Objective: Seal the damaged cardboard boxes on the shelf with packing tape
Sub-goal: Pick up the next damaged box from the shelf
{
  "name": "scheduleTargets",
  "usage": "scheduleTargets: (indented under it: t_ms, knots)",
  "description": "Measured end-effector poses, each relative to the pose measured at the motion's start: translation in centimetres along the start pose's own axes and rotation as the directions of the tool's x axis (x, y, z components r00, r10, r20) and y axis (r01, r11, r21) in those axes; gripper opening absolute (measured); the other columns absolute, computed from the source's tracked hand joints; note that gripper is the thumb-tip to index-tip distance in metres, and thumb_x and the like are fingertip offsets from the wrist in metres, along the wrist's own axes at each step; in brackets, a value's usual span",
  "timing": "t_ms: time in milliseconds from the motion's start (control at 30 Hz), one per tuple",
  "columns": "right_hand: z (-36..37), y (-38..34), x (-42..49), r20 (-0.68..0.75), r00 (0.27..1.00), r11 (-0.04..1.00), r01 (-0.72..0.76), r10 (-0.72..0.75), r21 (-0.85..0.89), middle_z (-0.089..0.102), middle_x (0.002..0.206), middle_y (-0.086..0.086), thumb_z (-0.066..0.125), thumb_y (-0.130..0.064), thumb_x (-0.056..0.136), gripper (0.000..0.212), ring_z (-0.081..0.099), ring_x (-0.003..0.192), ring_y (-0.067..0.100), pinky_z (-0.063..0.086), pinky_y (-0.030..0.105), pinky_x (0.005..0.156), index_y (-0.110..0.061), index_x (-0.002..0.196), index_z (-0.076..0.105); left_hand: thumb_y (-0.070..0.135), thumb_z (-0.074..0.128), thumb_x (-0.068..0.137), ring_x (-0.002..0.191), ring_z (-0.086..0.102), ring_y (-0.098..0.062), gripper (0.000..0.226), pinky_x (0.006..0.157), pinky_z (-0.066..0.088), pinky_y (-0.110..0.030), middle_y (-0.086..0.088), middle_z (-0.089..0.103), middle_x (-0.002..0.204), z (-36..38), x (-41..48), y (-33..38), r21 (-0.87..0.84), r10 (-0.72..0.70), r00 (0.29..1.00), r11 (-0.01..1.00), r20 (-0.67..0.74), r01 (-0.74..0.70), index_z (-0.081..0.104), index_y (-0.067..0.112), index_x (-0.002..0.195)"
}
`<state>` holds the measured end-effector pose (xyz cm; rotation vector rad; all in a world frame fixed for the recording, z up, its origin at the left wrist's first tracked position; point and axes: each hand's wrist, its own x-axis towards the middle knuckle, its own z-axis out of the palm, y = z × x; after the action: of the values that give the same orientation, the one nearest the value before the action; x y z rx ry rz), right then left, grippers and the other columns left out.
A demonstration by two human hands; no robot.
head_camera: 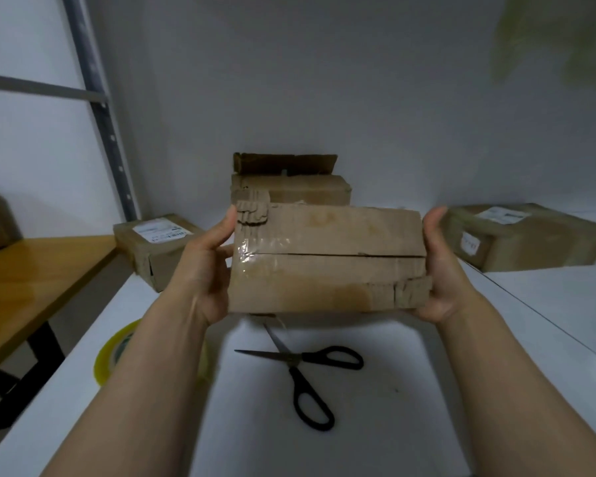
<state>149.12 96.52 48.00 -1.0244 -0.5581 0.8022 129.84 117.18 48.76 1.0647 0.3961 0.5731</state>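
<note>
A person's left hand [203, 270] and right hand [441, 266] each clasp 1 end of a torn cardboard box [327, 256], held in the air just beyond the scissors [307, 370], tape roll [114, 352] to their left; a harder squeeze could spread its unsealed seam.

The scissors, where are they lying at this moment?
In the head view the scissors lie open on the white shelf, low in the centre, just below the lifted cardboard box; the tape roll is to their left.
</note>
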Motion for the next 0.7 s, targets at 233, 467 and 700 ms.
scheduleTargets:
  t_ms: [233, 467, 700]
  knots:
    - [-0.7, 0.1, 0.2, 0.086, 0.996, 1.000, -0.006, 0.007, -0.008, 0.075, 0.115, 0.011, 0.086, -0.071, 0.046, 0.071, 0.072, 0.103, 0.032, 0.058, 0.057, 0.082, -0.025, 0.101, 0.082, 0.047, 0.073, 0.081, 0.092, 0.071, -0.034, 0.047, 0.078, 0.056, -0.047, -0.015, 0.072, 0.118, -0.1, 0.3, -0.5, -0.040, -0.055, 0.998, 0.998, -0.038, 0.053, 0.076, 0.009, 0.109]
    - [-1.3, -0.9, 0.4, -0.152, 0.982, 0.982, -0.134, 0.114, -0.134, 0.074, 0.113, 0.017, 0.058, -0.079, 0.067, 0.068, 0.061, 0.112, 0.046, 0.035, 0.075, 0.100, -0.030, 0.111, 0.076, 0.067, 0.064, 0.083, 0.115, 0.066, -0.037, 0.065, 0.103, 0.048, -0.058, -0.017, 0.067, 0.130, 1.5, 0.1, -1.5, -0.030, 0.015, 0.999, 0.999, 0.039, -0.014, 0.072, 0.016, 0.123]
    - [-1.8, -1.4, 0.2, -0.258, 0.946, 0.963, -0.236, 0.198, -0.128, 0.076, 0.100, 0.021, 0.047, -0.093, 0.068, 0.085, 0.059, 0.110, 0.050, 0.034, 0.073, 0.101, -0.023, 0.110, 0.073, 0.058, 0.069, 0.077, 0.121, 0.063, -0.038, 0.054, 0.108, 0.044, -0.059, -0.015, 0.068, 0.129, 2.1, -0.1, -2.1, 0.066, 0.051, 0.981, 0.996, 0.185, -0.064, 0.076, 0.021, 0.115]
